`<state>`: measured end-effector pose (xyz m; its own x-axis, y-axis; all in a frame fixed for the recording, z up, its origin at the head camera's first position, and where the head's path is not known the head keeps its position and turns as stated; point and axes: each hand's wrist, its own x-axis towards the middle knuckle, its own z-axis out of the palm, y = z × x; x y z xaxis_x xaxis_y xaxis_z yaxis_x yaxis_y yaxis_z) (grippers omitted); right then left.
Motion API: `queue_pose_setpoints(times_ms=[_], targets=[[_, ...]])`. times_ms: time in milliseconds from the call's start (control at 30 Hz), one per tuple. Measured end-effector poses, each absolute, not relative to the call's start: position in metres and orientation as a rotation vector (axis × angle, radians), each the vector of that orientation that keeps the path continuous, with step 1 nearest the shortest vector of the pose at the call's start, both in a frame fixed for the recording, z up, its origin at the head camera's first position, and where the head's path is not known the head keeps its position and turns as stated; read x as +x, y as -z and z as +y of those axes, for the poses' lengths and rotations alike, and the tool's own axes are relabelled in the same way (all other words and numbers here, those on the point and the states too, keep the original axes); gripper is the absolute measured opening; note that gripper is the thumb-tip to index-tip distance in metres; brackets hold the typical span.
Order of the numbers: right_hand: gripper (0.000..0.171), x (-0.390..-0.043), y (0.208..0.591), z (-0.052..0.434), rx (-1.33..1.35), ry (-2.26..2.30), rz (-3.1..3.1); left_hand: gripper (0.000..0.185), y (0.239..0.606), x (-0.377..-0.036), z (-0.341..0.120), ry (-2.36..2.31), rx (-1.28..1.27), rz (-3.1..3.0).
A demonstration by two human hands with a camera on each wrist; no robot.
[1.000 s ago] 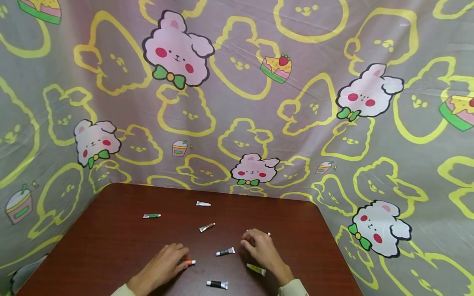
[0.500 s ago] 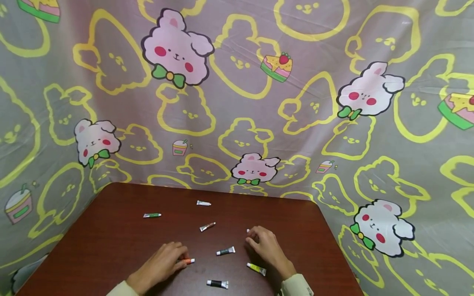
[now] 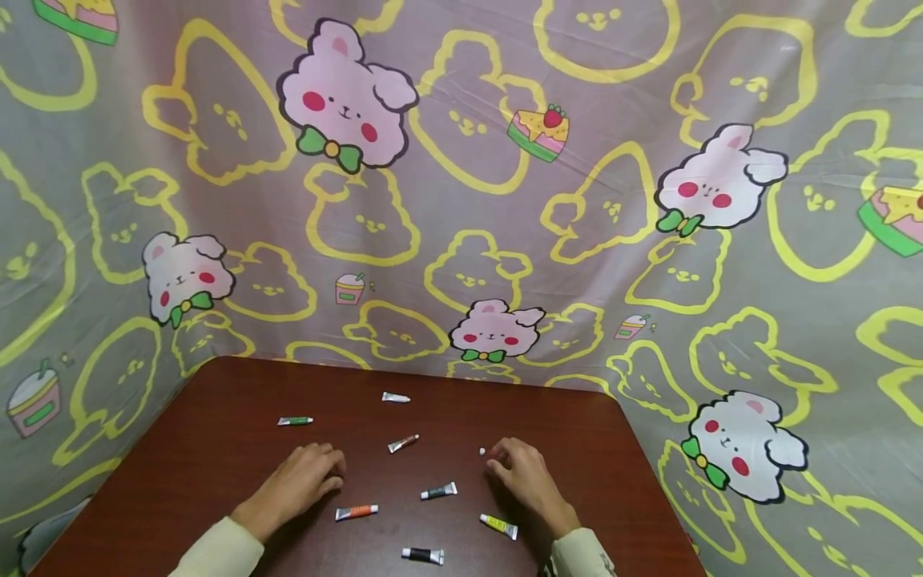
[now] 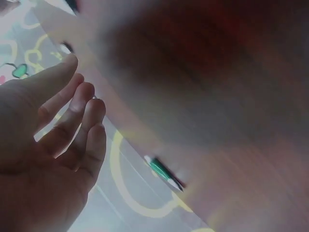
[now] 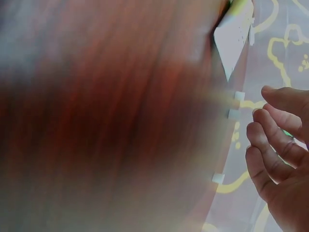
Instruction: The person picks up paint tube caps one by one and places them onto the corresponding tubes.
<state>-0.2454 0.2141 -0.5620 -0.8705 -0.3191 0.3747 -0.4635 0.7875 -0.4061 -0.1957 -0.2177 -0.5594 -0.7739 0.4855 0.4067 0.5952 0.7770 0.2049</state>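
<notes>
My left hand [image 3: 306, 477] is low over the table's left half, its fingers loosely curved with nothing in them. Just in front of its fingertips lies an orange paint tube [image 3: 356, 512] with a white cap. A green paint tube [image 4: 164, 174] shows past that hand in the left wrist view. On the right, my right hand [image 3: 526, 477] has loosely bent fingers, also holding nothing in the right wrist view. By its fingertips is a small white piece [image 3: 481, 451]; the table behind the hand is hidden. A yellow paint tube [image 3: 498, 526] lies near the right wrist.
Between the hands are a dark green tube [image 3: 439, 490] and, nearer, a black tube [image 3: 423, 555]. Farther back lie a brown tube [image 3: 403, 443] and a white tube [image 3: 396, 397]. A patterned curtain [image 3: 476, 200] rises behind the brown table [image 3: 216, 433].
My left hand has let go of the orange tube and drawn back up and left, leaving it on the table. My right hand has shifted slightly right, away from the small white piece.
</notes>
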Motion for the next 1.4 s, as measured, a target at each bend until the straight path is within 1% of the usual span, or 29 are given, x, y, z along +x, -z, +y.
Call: queue_pose_setpoints(times_ms=[333, 500, 800, 1000, 1167, 1400], targets=[[0.019, -0.252, 0.566, 0.219, 0.668, -0.652, -2.629, 0.032, 0.559, -0.218, -0.244, 0.353, -0.707, -2.658], [0.021, -0.256, 0.562, 0.217, 0.638, -0.694, -2.715, 0.034, 0.559, -0.228, -0.253, 0.310, -0.631, -2.630], [0.025, -0.261, 0.561, 0.215, 0.589, -0.655, -2.786, 0.031, 0.558, -0.244, -0.268, 0.267, -0.532, -2.669], [0.029, -0.261, 0.560, 0.216, 0.580, -0.634, -2.795, 0.032, 0.559, -0.254, -0.278, 0.268, -0.493, -2.677], [0.025, -0.260, 0.559, 0.217, 0.589, -0.557, -2.810, 0.032, 0.561, -0.259, -0.283, 0.264, -0.449, -2.710], [0.022, -0.262, 0.560, 0.218, 0.623, -0.524, -2.817, 0.025, 0.561, -0.263, -0.285, 0.304, -0.414, -2.755]])
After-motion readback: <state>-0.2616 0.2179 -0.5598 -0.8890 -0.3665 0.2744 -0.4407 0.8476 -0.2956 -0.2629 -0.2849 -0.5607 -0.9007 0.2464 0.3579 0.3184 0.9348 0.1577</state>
